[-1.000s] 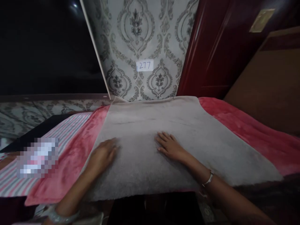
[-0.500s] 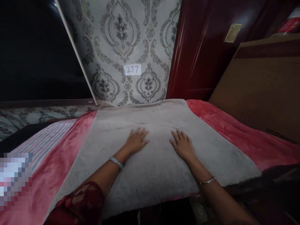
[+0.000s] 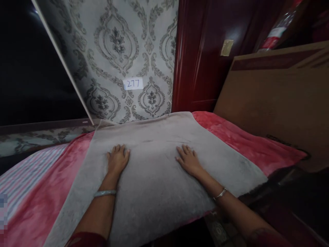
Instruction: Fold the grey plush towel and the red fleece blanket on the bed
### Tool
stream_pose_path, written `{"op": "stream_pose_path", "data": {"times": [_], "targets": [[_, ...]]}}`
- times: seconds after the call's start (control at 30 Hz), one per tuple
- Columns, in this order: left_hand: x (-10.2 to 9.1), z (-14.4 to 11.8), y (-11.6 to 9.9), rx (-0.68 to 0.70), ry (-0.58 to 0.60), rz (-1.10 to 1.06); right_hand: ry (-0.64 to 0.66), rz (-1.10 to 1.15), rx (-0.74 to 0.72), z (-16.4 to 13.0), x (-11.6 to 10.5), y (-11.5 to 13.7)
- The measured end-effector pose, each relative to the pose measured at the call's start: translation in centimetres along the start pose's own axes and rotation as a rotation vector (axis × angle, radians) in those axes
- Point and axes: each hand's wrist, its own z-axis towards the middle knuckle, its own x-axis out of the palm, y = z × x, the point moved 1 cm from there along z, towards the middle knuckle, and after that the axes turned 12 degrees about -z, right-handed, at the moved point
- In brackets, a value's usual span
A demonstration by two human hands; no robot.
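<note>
Both palms down, fingers spread, gripping nothing. Left hand (image 3: pixel 117 160) lies flat on the grey towel (image 3: pixel 156 185), left of its middle; right hand (image 3: pixel 189 160) flat on it too, well apart from the other. Towel is spread over a pink blanket (image 3: pixel 38 212), its near edge hanging over the front. Striped cloth (image 3: pixel 23 175) at far left. Patterned wall (image 3: pixel 115 51) behind carries a label (image 3: pixel 133 83) reading 277.
</note>
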Motion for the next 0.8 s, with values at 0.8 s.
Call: {"op": "stream_pose_path", "data": {"times": [0.8], "targets": [[2.3, 2.0, -0.3, 0.211, 0.273, 0.076, -0.018, -0.093, 0.527, 1.1, 0.9, -20.3]]}}
